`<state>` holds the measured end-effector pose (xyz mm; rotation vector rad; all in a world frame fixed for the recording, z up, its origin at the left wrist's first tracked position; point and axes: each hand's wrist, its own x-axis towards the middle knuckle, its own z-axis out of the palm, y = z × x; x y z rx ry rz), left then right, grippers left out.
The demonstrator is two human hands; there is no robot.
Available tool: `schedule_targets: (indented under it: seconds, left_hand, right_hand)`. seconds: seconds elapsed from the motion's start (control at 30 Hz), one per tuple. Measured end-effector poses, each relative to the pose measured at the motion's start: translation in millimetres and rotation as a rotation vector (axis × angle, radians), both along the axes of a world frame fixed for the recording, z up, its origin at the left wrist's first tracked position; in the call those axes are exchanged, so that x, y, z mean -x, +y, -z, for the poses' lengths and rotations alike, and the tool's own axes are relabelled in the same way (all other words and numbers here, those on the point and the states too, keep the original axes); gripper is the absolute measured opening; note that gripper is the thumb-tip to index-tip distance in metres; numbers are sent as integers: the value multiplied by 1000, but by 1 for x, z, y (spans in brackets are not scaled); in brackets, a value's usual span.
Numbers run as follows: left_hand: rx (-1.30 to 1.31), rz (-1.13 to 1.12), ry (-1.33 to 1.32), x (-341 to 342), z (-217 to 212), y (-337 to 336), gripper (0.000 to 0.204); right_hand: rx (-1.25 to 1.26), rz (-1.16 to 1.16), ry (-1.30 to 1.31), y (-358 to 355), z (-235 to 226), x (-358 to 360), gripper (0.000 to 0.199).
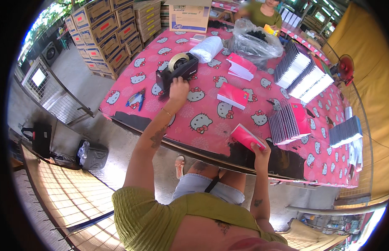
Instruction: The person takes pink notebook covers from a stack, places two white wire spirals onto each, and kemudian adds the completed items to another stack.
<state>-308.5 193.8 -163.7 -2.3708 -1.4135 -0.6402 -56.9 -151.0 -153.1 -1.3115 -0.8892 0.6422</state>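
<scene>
My left hand [179,89] reaches out over the table, its fingers curled against the near side of a black tape dispenser [188,69]. A roll of yellowish clear tape [178,62] sits in the dispenser. The fingertips are partly hidden. Close to the table's front edge, my right hand [261,150] grips a slim red-pink booklet [246,136], thumb on top, tilted just above the tabletop. A small stack of pink booklets [233,95] lies beyond it. To its right stands a row of spiral-bound notebooks [289,124] with pink covers.
The pink patterned tablecloth [194,140] is worn black along the front. Blue-handled scissors [136,99], more pink booklets [241,67], a white roll [207,49], a clear plastic bag [255,44] and notebook stacks [310,79] lie around. Cartons [103,35] stand behind; another person [261,14] sits across.
</scene>
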Motion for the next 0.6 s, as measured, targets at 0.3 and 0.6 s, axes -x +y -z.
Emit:
schedule_targets:
  seconds: [0.3,0.6]
  left_hand:
    - [-160,324,-191,-4,10,-31,17]
    - [365,747,-519,-36,-39,-128,20]
  right_hand:
    - [43,-12,-12,7,9,5,28]
    - [22,-49,15,7,17,1,31]
